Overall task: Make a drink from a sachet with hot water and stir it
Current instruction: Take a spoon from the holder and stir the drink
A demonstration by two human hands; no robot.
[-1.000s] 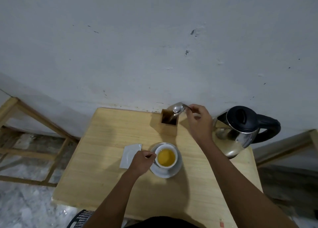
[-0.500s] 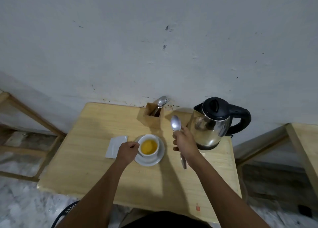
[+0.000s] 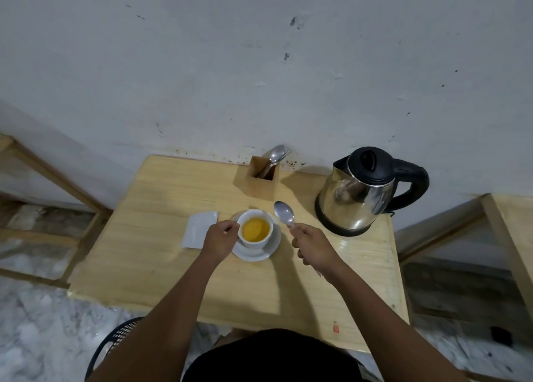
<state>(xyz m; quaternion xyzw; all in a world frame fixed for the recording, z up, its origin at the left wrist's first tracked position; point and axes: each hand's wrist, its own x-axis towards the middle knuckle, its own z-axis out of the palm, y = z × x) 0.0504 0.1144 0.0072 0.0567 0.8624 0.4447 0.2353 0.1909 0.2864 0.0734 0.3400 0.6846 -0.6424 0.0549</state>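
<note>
While both forearms reach forward from the bottom edge over the table [image 3: 150, 266], the left hand [image 3: 219, 239] sits at the left side of the cup [image 3: 256, 229], its grip closed on the cup's handle side, though the handle itself is hidden behind the fingers. The right hand [image 3: 313, 247] is a closed fist just right of the saucer [image 3: 259, 252], its grip clamped on the handle of a spoon [image 3: 284, 213]. That spoon points up and away from the person, bowl uppermost, near the cup's right rim but apart from it and above the table; the handle's tip peeks out below the fist.

The cup stands on the saucer and holds a yellow-orange liquid, filled well below the rim. A flat white sachet [image 3: 199, 229] lies on the table just left of the left hand. Behind the cup, by the wall, a wooden box [image 3: 264, 181] holds more cutlery leaning toward the wall. At the right, a steel kettle [image 3: 357, 197] with a black lid shut and a black handle stands on its base, well apart from the cup.
</note>
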